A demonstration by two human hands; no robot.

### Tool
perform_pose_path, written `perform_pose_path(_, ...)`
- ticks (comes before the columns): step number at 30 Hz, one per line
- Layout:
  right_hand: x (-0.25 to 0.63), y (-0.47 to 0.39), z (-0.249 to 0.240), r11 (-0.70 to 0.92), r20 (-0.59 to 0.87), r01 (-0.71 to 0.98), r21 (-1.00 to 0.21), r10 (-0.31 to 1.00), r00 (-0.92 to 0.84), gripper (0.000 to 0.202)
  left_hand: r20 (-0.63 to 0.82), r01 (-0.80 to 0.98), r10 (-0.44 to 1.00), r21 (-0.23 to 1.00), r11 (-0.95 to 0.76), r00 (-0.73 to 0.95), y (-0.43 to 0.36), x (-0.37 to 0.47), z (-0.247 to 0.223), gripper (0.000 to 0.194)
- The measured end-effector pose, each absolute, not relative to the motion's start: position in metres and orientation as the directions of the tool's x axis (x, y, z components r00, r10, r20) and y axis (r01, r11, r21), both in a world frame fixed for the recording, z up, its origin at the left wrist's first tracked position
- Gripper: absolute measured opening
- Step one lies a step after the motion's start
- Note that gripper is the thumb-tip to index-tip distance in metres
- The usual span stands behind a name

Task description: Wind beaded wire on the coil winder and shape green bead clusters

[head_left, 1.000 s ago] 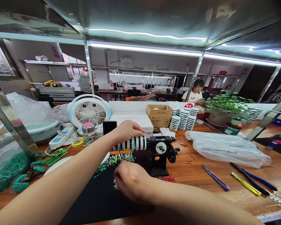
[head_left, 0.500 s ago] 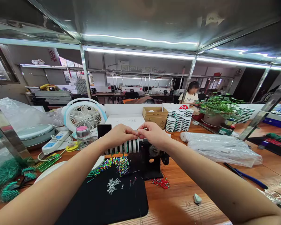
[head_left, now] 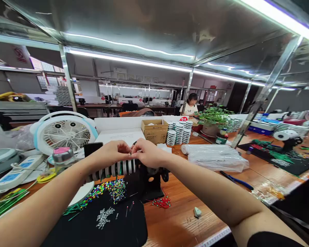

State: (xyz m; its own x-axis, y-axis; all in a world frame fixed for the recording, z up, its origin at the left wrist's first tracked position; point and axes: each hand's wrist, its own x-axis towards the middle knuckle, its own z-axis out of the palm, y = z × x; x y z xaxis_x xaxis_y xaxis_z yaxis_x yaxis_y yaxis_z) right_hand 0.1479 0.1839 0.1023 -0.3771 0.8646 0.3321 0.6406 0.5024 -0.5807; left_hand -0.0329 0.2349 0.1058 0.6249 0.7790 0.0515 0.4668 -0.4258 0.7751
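My left hand [head_left: 110,153] and my right hand [head_left: 149,153] meet above a row of white-rimmed spools [head_left: 122,168] on a small black machine [head_left: 152,183]. Fingertips of both hands are pinched close together; whatever lies between them is too small to make out. Below, on a black mat [head_left: 121,228], are a heap of colourful beads [head_left: 117,190] and a pile of small metal swivels [head_left: 104,217]. Two pins with pink heads [head_left: 130,207] lie beside the swivels. Red pieces with green beads [head_left: 162,202] are spread on the wood by the machine's base.
A white fan [head_left: 67,132], a jar with a pink lid [head_left: 63,157] and a power strip [head_left: 19,173] stand left. Behind are a cardboard box [head_left: 154,132] and stacked spools [head_left: 179,133]. Plastic-wrapped rolls [head_left: 216,157] and blue-handled pliers [head_left: 238,180] lie right. A person [head_left: 190,105] sits beyond.
My view has turned to the right, so the bench things appear further left and more of the right side shows. Both hands remain pinched together above the spools.
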Motion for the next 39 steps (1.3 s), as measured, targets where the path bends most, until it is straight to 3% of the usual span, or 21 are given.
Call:
perform_pose_path(4,0.143,0.178,0.099,0.552,0.368,0.674,-0.491,0.833,-0.414,0.007,-0.039,0.421,0.771,0.854,-0.304,0.636,0.243,-0.037,0.107,0.040)
perform_pose_path(8,0.141,0.174,0.093,0.608,0.423,0.675,-0.419,0.788,-0.447,0.008,-0.063,0.444,0.836,0.867,-0.224,0.544,0.238,-0.035,0.113,0.034)
perform_pose_path(14,0.141,0.178,0.085,0.652,0.478,0.683,-0.328,0.739,-0.475,0.007,-0.083,0.408,0.841,0.897,-0.171,0.534,0.234,-0.032,0.116,0.028)
perform_pose_path(27,0.140,0.180,0.083,0.641,0.539,0.675,-0.365,0.737,-0.408,0.009,-0.076,0.379,0.838,0.911,-0.161,0.540,0.230,-0.032,0.117,0.026)
perform_pose_path(39,0.137,0.172,0.086,0.649,0.516,0.694,-0.312,0.729,-0.449,0.008,-0.063,0.373,0.836,0.911,-0.174,0.544,0.229,-0.030,0.116,0.023)
